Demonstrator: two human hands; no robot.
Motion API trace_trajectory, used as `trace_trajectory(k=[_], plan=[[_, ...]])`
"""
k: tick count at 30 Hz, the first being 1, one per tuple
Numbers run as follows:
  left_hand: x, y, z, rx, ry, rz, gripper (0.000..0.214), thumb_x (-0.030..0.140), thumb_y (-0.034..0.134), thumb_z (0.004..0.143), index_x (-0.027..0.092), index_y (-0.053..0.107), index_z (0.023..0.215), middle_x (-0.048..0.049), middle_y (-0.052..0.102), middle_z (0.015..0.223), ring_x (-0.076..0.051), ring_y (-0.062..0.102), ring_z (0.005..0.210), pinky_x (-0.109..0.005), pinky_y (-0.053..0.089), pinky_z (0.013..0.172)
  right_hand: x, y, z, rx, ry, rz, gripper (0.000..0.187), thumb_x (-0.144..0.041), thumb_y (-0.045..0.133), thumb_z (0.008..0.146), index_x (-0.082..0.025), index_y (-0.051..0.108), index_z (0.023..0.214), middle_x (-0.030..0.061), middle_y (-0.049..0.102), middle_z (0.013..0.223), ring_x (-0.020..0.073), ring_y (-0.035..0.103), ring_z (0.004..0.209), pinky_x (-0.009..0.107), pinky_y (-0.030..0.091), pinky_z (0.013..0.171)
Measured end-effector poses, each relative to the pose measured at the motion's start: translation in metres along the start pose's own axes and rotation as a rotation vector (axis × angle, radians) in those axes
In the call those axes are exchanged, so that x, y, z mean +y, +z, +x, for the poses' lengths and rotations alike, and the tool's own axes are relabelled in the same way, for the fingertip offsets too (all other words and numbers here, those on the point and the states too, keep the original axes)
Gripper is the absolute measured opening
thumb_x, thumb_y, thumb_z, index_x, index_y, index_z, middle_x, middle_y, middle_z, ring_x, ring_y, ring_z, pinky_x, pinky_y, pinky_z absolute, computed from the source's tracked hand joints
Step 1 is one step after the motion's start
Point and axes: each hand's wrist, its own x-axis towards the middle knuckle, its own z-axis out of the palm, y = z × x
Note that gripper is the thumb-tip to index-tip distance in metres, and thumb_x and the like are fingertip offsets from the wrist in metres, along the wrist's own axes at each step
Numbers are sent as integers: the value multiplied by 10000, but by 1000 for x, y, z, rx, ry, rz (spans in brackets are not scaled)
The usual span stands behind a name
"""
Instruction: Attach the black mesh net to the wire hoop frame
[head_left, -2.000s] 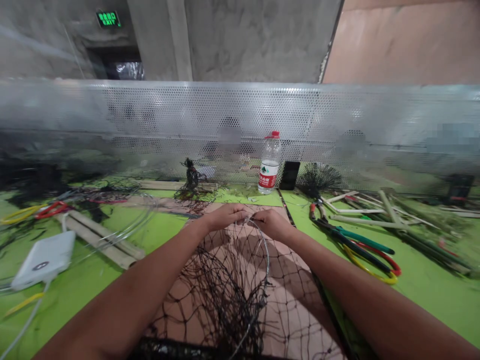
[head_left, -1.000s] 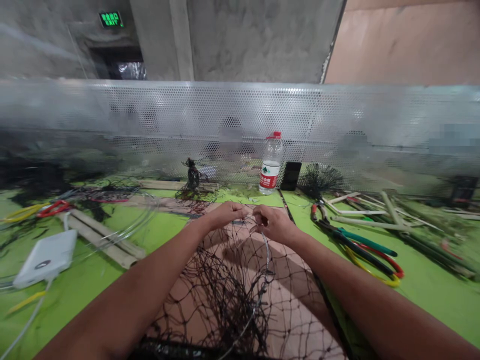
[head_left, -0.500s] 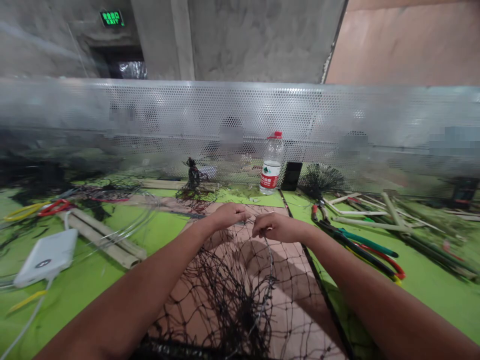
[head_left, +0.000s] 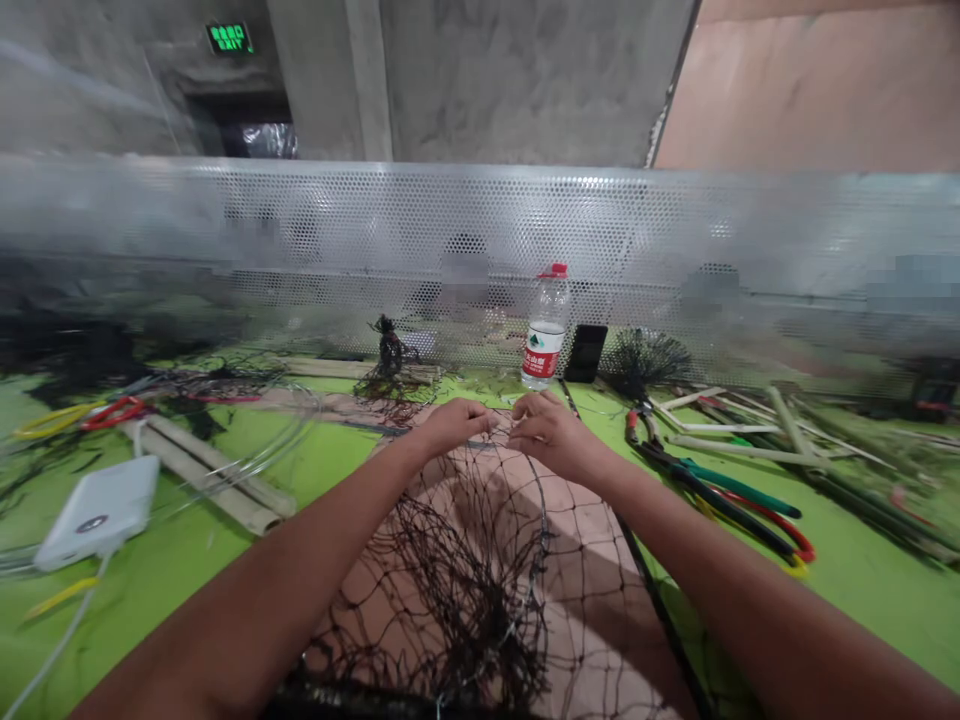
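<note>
A black knotted net (head_left: pixel 585 560) is stretched over a pinkish board in front of me, its strands gathered into a dark bunch (head_left: pixel 491 625) near my body. At the net's far edge my left hand (head_left: pixel 459 424) has its fingertips pinched together on the netting. My right hand (head_left: pixel 551 435) is just beside it, fingers stretched leftward and apart, over the net. A thin grey wire (head_left: pixel 541 520) runs from below the right hand down to the bunch. The fingertips are small and slightly blurred.
A water bottle (head_left: pixel 544 335) and a dark phone (head_left: pixel 586 353) stand against the perforated metal screen (head_left: pixel 337 230). Pliers (head_left: pixel 720 490) and bamboo strips (head_left: pixel 750 430) lie at right. On the left are bamboo pieces (head_left: pixel 202 470), a white power bank (head_left: pixel 101 510) and scissors (head_left: pixel 112 412).
My right hand has turned and its curled fingers have straightened and spread upward. The left hand has shifted slightly and stays pinched at the net's far edge.
</note>
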Motion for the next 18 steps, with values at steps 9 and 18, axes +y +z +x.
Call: trace_trajectory(k=[9, 18], plan=[[11, 6, -3, 10, 57, 52, 404, 497, 432, 812, 145, 615, 740, 34, 506, 620, -97, 436, 613, -183, 278, 550, -8, 11, 2, 268, 543, 994, 268, -384, 510, 813, -173, 496, 648, -5, 553, 558, 100, 486, 411, 234, 372, 395], [11, 0, -7, -35, 54, -41, 460, 511, 350, 851, 136, 599, 759, 3, 509, 642, -113, 424, 610, -205, 298, 566, -4, 2, 1, 504, 512, 1132, 264, -365, 530, 794, -203, 380, 650, -45, 438, 516, 64, 358, 366, 205, 275, 350]])
